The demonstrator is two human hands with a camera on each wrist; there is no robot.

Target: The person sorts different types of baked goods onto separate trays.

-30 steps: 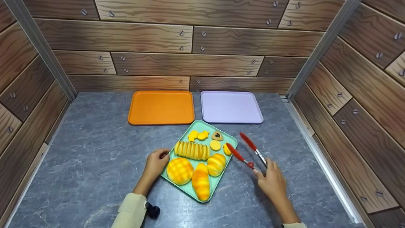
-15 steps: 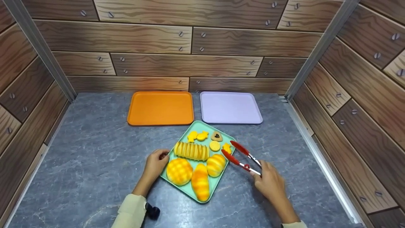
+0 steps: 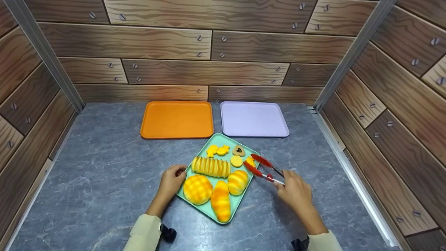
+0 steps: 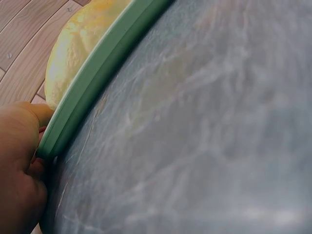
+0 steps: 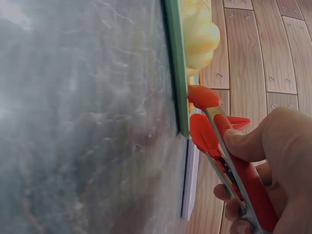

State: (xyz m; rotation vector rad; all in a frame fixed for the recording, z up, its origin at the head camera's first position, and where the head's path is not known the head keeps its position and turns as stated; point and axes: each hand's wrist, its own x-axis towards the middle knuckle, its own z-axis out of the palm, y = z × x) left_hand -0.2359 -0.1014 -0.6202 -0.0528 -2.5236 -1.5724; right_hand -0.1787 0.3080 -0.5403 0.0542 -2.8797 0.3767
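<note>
1. L hand (image 3: 172,179) pinches the green tray (image 3: 218,139) by its left edge, fingers curled.
2. R hand (image 3: 296,190) is wrapped round red tongs (image 3: 253,169), tips apart either side of a yellow cookie (image 3: 250,160) nr the green tray's right corner.
3. Orange tray (image 3: 177,120) + lilac tray (image 3: 255,119) sit behind the green tray btw.

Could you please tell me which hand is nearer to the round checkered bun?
Left: the left hand holds the green tray beside the round checkered bun. The right hand is farther off, past the tray's opposite side, holding the red-tipped tongs.
</note>
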